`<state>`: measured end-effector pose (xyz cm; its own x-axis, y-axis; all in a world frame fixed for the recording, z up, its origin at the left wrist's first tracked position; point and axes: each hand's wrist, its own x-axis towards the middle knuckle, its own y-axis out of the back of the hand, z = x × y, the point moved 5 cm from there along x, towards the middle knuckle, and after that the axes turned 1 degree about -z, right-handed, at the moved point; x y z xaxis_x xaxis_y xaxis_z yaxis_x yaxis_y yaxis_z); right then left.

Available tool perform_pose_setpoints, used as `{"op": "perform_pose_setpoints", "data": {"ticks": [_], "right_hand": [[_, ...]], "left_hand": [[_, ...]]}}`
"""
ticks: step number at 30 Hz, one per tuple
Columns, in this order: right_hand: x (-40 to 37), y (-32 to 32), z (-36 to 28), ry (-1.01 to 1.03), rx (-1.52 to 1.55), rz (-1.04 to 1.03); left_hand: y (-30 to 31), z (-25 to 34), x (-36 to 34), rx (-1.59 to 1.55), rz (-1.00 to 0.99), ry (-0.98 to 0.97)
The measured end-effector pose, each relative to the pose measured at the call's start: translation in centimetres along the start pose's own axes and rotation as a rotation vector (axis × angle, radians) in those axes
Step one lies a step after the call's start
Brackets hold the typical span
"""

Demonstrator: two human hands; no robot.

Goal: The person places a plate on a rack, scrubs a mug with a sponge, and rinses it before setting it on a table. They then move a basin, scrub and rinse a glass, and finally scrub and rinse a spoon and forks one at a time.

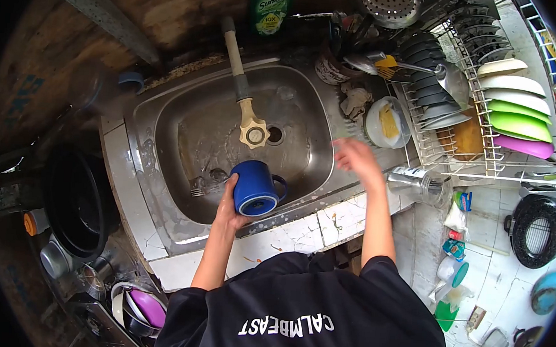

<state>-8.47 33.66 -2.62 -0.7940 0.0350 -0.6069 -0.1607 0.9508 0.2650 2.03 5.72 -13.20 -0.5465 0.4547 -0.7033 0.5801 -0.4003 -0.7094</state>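
Note:
My left hand (pixel 229 203) is closed around a blue mug (pixel 251 186), tilted over the near part of the steel sink (pixel 165 133). The mug's base faces me and its handle points right. My right hand (pixel 351 158) hovers over the sink's right rim, fingers loosely extended, with nothing visible in them. Under the beige tap (pixel 253 123) lies the dark drain (pixel 273 135). A fork (pixel 197 192) and a clear glass-like item rest in the basin, left of the mug. Right of my right hand stands a white tub (pixel 388 122) with a yellow sponge in it.
A dish rack (pixel 483 91) at right holds bowls and plates. A utensil holder (pixel 332 67) and a green detergent pouch (pixel 271 8) are behind the sink. A clear jar (pixel 419 183) lies by the right counter edge. A large black basin (pixel 73 201) is at left.

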Motion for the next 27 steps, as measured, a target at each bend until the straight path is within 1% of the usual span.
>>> {"op": "perform_pose_setpoints", "data": {"ticks": [1, 2, 3, 4, 5, 6, 7, 8, 9, 10, 11, 12, 13, 14, 16, 17, 18, 19, 21, 23, 25, 27], "right_hand": [[0.9, 4.3, 0.2, 0.113, 0.081, 0.234], [1.9, 8.4, 0.6, 0.234, 0.061, 0.419], [3.6, 12.7, 1.8, 0.269, -0.024, 0.529], [5.1, 15.9, 2.9, 0.303, -0.111, 0.638], [6.5, 17.3, 3.7, 0.308, -0.108, 0.639], [7.9, 17.9, 3.6, 0.342, -0.385, 0.589], [8.8, 17.7, 3.6, 0.371, -0.660, 0.532], [9.8, 17.6, 4.2, 0.377, -0.659, 0.533], [10.7, 16.8, 4.4, 0.354, -0.749, 0.504], [11.5, 16.3, 4.6, 0.329, -0.838, 0.471], [12.3, 16.3, 4.9, 0.217, -0.966, 0.486], [12.3, 15.8, 4.7, 0.221, -0.962, 0.475], [12.0, 15.8, 4.2, 0.157, -0.937, 0.488], [11.5, 15.8, 3.8, 0.091, -0.912, 0.501], [10.9, 15.5, 3.1, 0.121, -0.872, 0.515], [10.8, 15.8, 2.8, 0.104, -0.825, 0.548], [10.8, 16.4, 2.8, 0.086, -0.778, 0.582], [10.8, 16.9, 2.9, 0.059, -0.773, 0.675], [10.8, 17.4, 2.8, 0.072, -0.748, 0.659], [10.6, 18.1, 2.6, 0.081, -0.725, 0.656], [10.7, 18.2, 2.6, 0.106, -0.796, 0.683], [11.0, 18.6, 2.7, 0.113, -0.800, 0.696]], "left_hand": [[0.8, 0.4, -0.8, 0.060, 0.000, -0.101], [1.7, 0.9, -1.6, 0.123, -0.003, -0.201], [2.9, 1.7, -2.3, 0.216, 0.023, -0.336], [4.6, 2.5, -2.7, 0.251, 0.017, -0.385], [5.4, 3.5, -3.8, 0.303, -0.019, -0.459], [5.7, 4.3, -4.7, 0.353, -0.055, -0.534], [4.5, 4.8, -5.8, 0.355, -0.058, -0.539], [3.0, 5.5, -7.5, 0.321, -0.141, -0.615], [1.9, 6.1, -8.8, 0.283, -0.224, -0.692], [2.1, 6.6, -9.2, 0.282, -0.223, -0.698], [2.5, 7.2, -10.0, 0.238, -0.267, -0.750], [2.8, 7.7, -11.0, 0.197, -0.309, -0.804], [0.5, 7.7, -12.0, 0.264, -0.374, -0.842], [-0.4, 7.7, -12.4, 0.267, -0.368, -0.849], [-0.6, 8.0, -13.4, 0.090, -0.320, -0.978], [1.2, 8.5, -13.1, 0.074, -0.361, -0.928], [1.0, 8.5, -13.5, 0.073, -0.362, -0.936], [0.8, 8.6, -14.0, 0.063, -0.352, -0.948], [0.8, 8.3, -14.3, 0.047, -0.347, -0.948], [1.4, 8.9, -14.1, 0.044, -0.268, -1.004], [1.0, 8.7, -13.8, 0.038, -0.289, -0.982], [0.3, 8.3, -13.8, 0.063, -0.298, -0.951]]}}
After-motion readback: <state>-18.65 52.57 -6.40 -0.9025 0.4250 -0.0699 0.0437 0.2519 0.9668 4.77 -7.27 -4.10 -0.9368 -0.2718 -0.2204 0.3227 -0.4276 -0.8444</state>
